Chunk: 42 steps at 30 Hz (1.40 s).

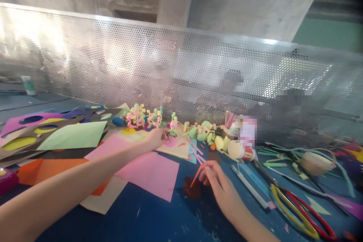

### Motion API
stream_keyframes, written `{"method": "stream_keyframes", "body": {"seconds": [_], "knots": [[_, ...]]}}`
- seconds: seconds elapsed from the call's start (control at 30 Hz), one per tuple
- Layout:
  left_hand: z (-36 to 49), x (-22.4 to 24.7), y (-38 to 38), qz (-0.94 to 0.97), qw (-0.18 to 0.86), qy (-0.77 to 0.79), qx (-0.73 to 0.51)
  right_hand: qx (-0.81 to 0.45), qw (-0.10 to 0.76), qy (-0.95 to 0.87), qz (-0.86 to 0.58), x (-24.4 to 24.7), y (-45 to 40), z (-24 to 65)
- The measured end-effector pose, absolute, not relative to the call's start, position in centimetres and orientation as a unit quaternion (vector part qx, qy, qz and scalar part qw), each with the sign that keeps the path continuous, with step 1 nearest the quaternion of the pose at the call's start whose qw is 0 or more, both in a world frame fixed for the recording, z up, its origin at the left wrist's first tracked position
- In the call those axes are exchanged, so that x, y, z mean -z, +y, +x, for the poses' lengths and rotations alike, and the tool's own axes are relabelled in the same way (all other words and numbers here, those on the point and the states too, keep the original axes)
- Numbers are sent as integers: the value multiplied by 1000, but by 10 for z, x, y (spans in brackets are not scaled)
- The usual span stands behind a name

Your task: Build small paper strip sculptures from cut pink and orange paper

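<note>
My left hand (157, 138) stretches out over the coloured paper, its fingers closed at the base of a small paper flower (174, 121). That flower stands upright above a pink paper disc (171, 142). In front of me, my right hand (217, 181) pinches a thin orange strip (196, 176). The strip slants down, and its lower end meets a dark brown disc (191, 189) lying on the blue table. Beside the left hand, several more pink and yellow paper flowers (136, 116) stand in a cluster. Pale pink strips (197, 151) lie between the hands.
Sheets of pink paper (154, 176), green paper (73, 136) and orange paper (36, 172) overlap on the left. At right lie scissors with yellow and red handles (295, 211), a white stick-like tool (249, 187) and a tape roll (317, 162). A perforated metal screen (113, 56) rises behind.
</note>
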State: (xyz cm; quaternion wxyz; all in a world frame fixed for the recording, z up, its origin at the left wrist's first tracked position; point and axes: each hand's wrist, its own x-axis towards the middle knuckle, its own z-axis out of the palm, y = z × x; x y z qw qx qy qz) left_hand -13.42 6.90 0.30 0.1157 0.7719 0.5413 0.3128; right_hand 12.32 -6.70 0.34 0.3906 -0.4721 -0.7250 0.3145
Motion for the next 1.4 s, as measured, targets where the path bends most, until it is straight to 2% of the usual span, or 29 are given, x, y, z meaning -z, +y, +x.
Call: {"method": "stream_keyframes", "body": {"seconds": [0.47,1.0,1.4], "knots": [[-123,-12,58,761,72,540,-353,-316,391,-724,-471,-5,-68,122],[-135,-12,77,715,204,526,-413,-327,387,-728,-462,-6,-69,123],[-142,-17,69,743,162,557,-334,-321,391,-729,-461,-2,-67,124]]}}
